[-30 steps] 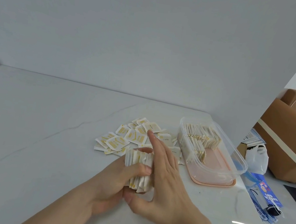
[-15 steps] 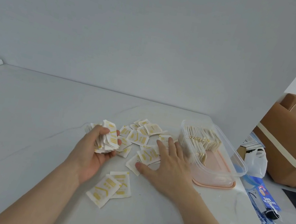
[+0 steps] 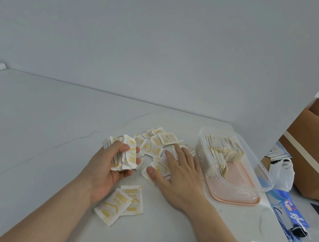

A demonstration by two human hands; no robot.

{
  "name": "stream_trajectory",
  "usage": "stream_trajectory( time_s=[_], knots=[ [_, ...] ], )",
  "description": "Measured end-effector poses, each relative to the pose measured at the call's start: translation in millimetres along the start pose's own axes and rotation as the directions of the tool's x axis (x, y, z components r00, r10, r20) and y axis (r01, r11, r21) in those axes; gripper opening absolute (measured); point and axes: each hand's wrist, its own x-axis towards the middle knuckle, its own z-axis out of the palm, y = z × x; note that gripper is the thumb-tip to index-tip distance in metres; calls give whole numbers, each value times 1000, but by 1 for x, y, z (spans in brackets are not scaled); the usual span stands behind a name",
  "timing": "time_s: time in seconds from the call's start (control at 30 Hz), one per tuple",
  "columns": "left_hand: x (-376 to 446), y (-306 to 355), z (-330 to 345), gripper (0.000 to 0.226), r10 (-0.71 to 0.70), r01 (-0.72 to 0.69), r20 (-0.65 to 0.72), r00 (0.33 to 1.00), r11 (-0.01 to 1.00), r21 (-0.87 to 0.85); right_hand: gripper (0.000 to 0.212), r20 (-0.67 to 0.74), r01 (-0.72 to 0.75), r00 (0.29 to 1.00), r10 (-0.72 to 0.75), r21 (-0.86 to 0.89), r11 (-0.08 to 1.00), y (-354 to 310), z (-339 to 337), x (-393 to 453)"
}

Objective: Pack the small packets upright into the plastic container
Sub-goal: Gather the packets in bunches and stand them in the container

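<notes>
- Since half a second ago little has shifted: the left hand (image 3: 114, 164) still cradles its bundle, and the right hand (image 3: 179, 174) has stayed flat on the loose pile; a full second ago both hands were squeezing one stack between them.
- That left hand's fingers and thumb curl round a ragged bunch of small white paper packets with yellow print (image 3: 126, 155), palm turned up, probably so more can be fed into it.
- Fingers of the right hand lie spread and straight, pressing on the scattered white-and-yellow packets (image 3: 156, 145) on the pale grey bench (image 3: 37, 133); this looks like raking them together.
- Two more packets (image 3: 120, 202) lie flat, near the left wrist, apart from the pile.
- At right stands the clear plastic container (image 3: 267, 175) on a pink lid or base, just beside the right hand. Its far half holds packets standing on edge in rows (image 3: 220, 151); the near half is bare, so I judge the task roughly half done.
</notes>
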Motion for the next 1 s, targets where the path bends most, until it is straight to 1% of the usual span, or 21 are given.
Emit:
stream_trajectory(
  time_s=[0.1, 0.17, 0.23, 0.3, 0.47, 0.57, 0.67, 0.73, 0.87, 0.93, 1.0],
  knots=[
    [1, -1, -1, 26, 7, -7, 12, 1000, 1000, 2, 106, 81, 58, 995, -54, -48, 997, 4, 6, 2],
    [1, -2, -1, 25, 10, -10, 14, 1000, 1000, 2, 101, 95, 59, 994, -53, -64, 996, 5, 7, 2],
    [0, -3, 1, 26, 9, -9, 13, 1000, 1000, 9, 86, 34, 59, 998, -56, -75, 995, 6, 6, 2],
    [0, -3, 1, 26, 6, -6, 14, 1000, 1000, 18, 75, -24, 62, 998, -65, -126, 990, 4, 4, 1],
    [-1, -4, 2, 24, 1, -2, 23, 1000, 1000, 30, 70, -76, 42, 995, -61, -228, 973, 0, 3, -1],
    [-1, -4, 2, 25, 0, -1, 25, 1000, 999, 35, 78, -70, 48, 996, -61, -167, 985, 2, -2, -4],
    [0, -4, 1, 30, -1, 0, 26, 1000, 999, 35, 69, -90, 48, 994, -60, -125, 991, 7, -6, -3],
    [0, -5, 1, 34, -3, 1, 29, 1000, 999, 40, 69, -68, 47, 996, -58, -150, 988, 10, -7, -2],
    [-1, -6, 1, 41, -11, 8, 45, 999, 997, 75, 74, 8, 59, 998, -59, -218, 974, 11, -7, 0],
    [-1, -7, 1, 44, -5, 0, 51, 999, 995, 104, 71, 23, 55, 998, -52, -208, 977, 11, -7, 0],
    [-1, -8, 1, 49, 2, -10, 61, 998, 991, 132, 69, 25, 44, 999, -40, -157, 987, 10, -10, -1]
  ],
)
